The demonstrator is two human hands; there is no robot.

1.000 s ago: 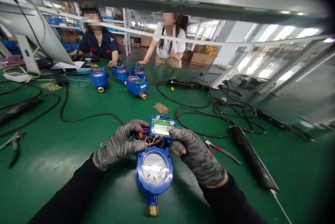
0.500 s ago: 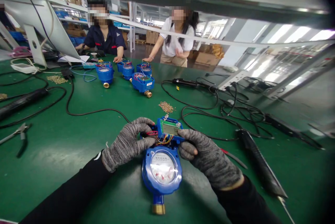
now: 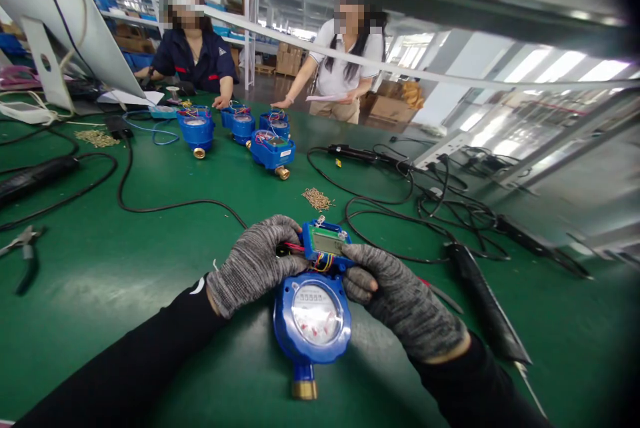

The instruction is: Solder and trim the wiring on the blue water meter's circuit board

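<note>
The blue meter [image 3: 313, 351] is at the near side of the desk [image 3: 150, 255], dial upward and brass fitting toward the person. At its far end, the display module [image 3: 327, 243] is tilted, with wires [image 3: 294, 247] exposed. The right hand [image 3: 405, 301] holds the module's right edge between thumb and fingers. The left hand [image 3: 255, 268] is narrowly curved around the wires at the module's left; whether it pinches them cannot be determined. The step in hand is judged to be positioning of module and wiring; any module movement calls for wire slack and unpinched leads. Beyond the meter are small brass-coloured pieces [image 3: 317, 199] and, farther, four other blue meters [image 3: 273, 150]. Right of it lies a black corded tool [image 3: 485, 301]; left, cutters [image 3: 27, 248].
</note>
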